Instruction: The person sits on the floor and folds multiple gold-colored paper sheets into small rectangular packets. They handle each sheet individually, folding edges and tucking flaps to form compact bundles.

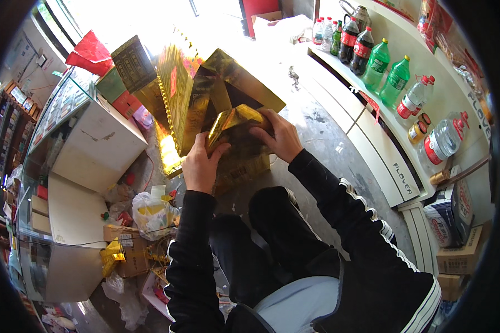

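A folded piece of shiny gold foil paper (238, 118) spans my two hands in front of me. My left hand (201, 164) grips its left end, with the thumb at the lower edge. Its right end is in my right hand (280, 135), pinched between thumb and fingers. Just beyond it stands a large gold box (196, 104) with raised flaps and a dark inside. A gold foil panel (173, 89) with a beaded edge and a red label leans along the box's left side. My hands partly hide the box's near side.
Plastic drink bottles (377, 62) and jars (418, 131) line the white shelf (373, 156) on the right. Glass counters (52, 125) run along the left. A plastic bag (154, 212) and a cardboard box (129, 252) sit on the floor, left of my legs.
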A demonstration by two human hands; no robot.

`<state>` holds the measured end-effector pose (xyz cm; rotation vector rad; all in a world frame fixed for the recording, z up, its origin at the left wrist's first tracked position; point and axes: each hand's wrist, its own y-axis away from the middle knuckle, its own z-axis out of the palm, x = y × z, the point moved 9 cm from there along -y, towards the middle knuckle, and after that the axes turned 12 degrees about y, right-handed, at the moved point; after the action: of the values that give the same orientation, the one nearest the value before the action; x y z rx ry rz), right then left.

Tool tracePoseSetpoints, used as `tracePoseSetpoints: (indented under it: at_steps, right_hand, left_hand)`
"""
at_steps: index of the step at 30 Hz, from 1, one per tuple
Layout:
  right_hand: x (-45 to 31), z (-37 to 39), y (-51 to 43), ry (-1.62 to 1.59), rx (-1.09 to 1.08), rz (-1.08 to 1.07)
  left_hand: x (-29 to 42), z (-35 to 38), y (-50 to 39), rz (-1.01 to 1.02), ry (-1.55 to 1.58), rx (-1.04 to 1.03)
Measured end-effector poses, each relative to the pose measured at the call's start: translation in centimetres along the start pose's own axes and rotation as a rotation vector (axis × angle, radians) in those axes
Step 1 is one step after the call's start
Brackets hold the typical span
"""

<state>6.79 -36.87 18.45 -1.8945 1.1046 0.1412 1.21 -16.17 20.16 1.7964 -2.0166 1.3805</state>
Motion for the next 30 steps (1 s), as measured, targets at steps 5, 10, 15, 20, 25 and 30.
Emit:
tracePoseSetpoints:
  at_steps: [5, 10, 15, 20, 25, 30]
  right_hand:
    - [-0.8, -0.7, -0.8, 0.059, -0.070, -0.049]
    - [-1.3, -1.2, -1.0, -0.027, -0.139, -0.026]
    - [-1.7, -1.2, -1.1, -0.135, -0.239, -0.012]
    - [-2.2, -1.4, -1.3, -0.172, -0.278, -0.025]
    - [-2.4, -1.6, -1.3, -0.255, -0.293, -0.003]
    - [-3.0, -2.5, -1.3, -0.285, -0.271, 0.006]
  left_hand:
    - [-0.1, -0.5, -0.5, -0.056, 0.147, -0.135]
    - [0.4, -0.9, -0.6, -0.071, 0.382, -0.215]
    - [1.3, -1.2, -0.6, -0.111, 0.564, -0.305]
    - [1.2, -1.1, -0.5, -0.168, 0.650, -0.347]
    - [1.1, -1.1, -0.5, -0.156, 0.707, -0.358]
    - [1.6, -1.8, -0.5, -0.108, 0.717, -0.320]
